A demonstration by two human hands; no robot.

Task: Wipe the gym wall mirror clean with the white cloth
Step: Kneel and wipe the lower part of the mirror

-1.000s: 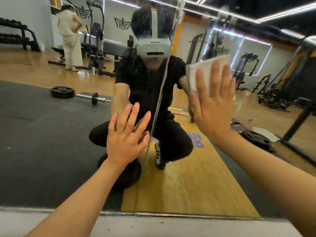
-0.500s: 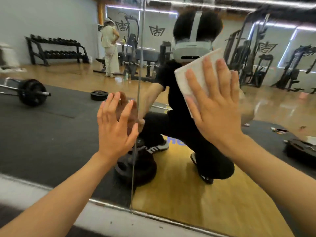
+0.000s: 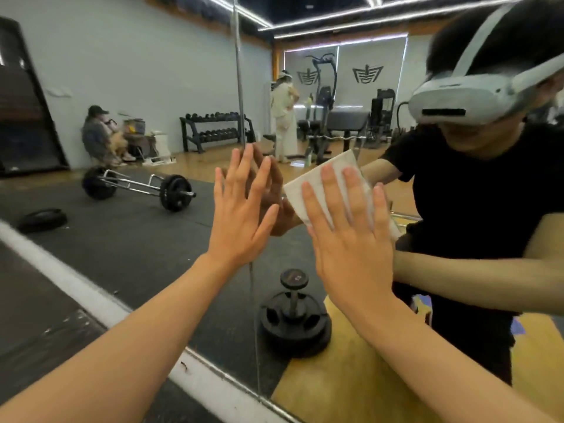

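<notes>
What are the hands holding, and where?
The right hand presses the white cloth flat on the mirror, fingers over its lower half. Left hand holds nothing.

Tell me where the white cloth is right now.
In the head view, right of centre, the white cloth is pressed flat against the mirror under the straight fingers of the right hand, just right of the mirror seam and the left hand.

Gym: dumbbell rack [image 3: 213, 129], loaded bar [image 3: 139, 187], weight plates [image 3: 294, 328].
</notes>
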